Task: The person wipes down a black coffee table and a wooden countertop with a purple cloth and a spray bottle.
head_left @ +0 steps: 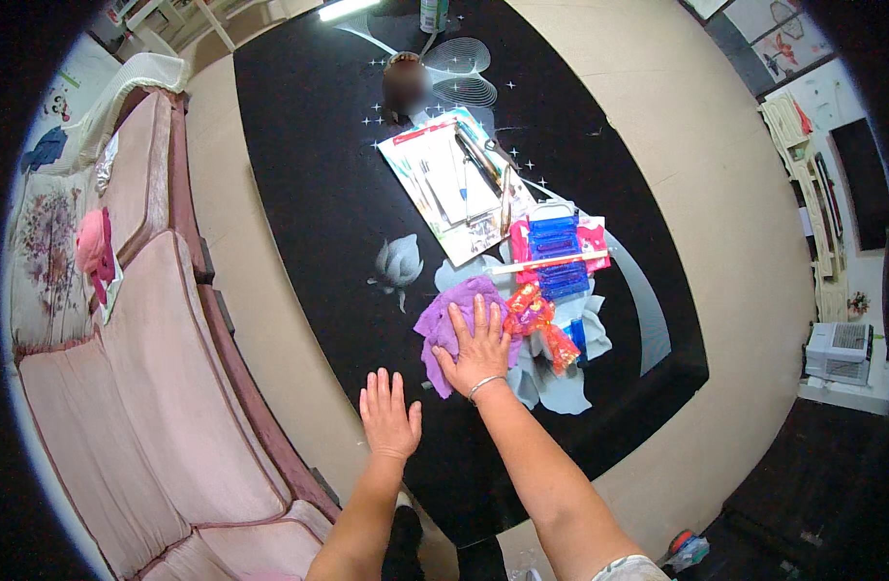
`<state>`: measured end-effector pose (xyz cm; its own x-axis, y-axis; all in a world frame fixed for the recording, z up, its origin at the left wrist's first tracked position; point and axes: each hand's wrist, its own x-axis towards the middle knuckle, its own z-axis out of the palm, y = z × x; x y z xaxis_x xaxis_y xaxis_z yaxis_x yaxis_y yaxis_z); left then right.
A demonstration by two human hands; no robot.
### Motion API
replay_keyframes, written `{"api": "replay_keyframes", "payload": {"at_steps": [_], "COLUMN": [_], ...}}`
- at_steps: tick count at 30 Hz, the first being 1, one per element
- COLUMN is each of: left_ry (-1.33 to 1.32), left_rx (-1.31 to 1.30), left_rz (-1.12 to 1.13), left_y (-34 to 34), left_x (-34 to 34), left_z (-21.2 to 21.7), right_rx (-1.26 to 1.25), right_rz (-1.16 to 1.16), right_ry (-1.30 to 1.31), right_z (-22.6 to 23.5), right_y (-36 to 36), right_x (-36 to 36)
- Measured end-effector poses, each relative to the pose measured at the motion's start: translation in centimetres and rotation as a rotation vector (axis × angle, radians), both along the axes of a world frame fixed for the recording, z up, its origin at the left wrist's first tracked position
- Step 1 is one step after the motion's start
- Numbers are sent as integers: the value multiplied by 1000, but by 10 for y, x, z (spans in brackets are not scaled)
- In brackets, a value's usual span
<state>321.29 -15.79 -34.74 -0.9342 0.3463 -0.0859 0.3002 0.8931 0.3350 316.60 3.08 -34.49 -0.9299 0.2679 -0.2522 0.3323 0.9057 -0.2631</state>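
Observation:
Under my right hand [480, 347] lies a crumpled purple cloth [439, 323] on the black glossy table [319, 194]. That hand presses flat on it with the fingers spread, and a thin bracelet circles the wrist. My left hand [389, 416] rests palm down at the table's left edge, fingers stretched out, holding nothing. Right beside the cloth is a shiny orange-red wrapped item [530, 310], its wrapper twisted. Just beyond it sits a ribbed blue plastic piece [558, 254] on a pink packet [593, 237], with a thin white stick [551, 261] across them.
Papers or booklets [454, 184] with several pens lie farther up the table. Beyond them stand a brown rounded object [404, 87], partly blurred, and a can [434, 15]. A pink sofa [173, 387] runs along the left. A white appliance [839, 351] is at the right.

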Motion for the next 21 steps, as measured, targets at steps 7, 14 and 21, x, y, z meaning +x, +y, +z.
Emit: {"api": "replay_keyframes", "payload": {"at_steps": [7,14,21], "left_ry": [-27,-57,-219], "left_rx": [-51,-61,191], "left_rz": [-53,-136,-466], "left_y": [-2,-2,-58], "left_x": [-4,-3,-107], "left_z": [-1,-6,-7], "right_rx": [9,-29,83], "right_rz": [-68,-271,-673], "right_ry": [12,-10,-137], "right_z": [5,8,2], "right_y": [1,-49,-142], "right_x": [-26,24,267]}}
